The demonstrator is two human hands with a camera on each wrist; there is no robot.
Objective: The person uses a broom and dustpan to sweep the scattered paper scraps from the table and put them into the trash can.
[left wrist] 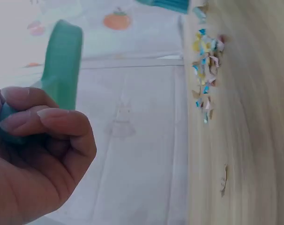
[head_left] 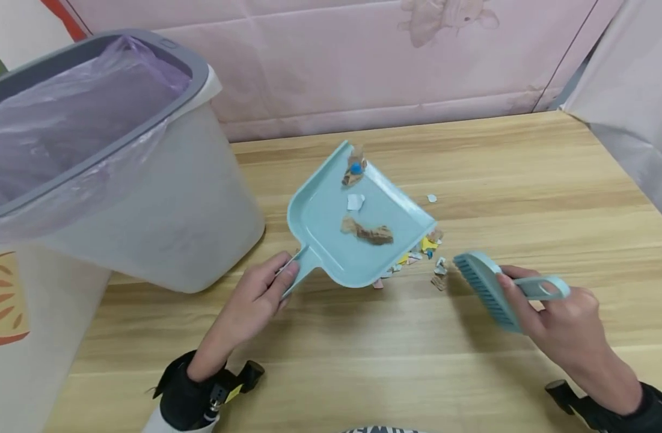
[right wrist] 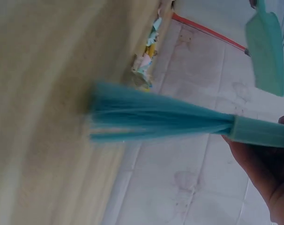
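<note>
place: home-like room | cues: wooden table [head_left: 471, 361] | lined waste bin [head_left: 119, 180] | pink cartoon-print wall covering [head_left: 363, 60] | fruit-print cloth [head_left: 6, 300]

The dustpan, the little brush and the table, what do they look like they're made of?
The dustpan looks like moulded plastic: one even pale-blue colour, smooth, slightly glossy, with rounded raised edges. The brush seems to be the same plastic in its body, with fine teal bristles, probably synthetic. The table shows light wood grain with a smooth, faintly shiny finish; solid wood or laminate, I can't tell.
</note>
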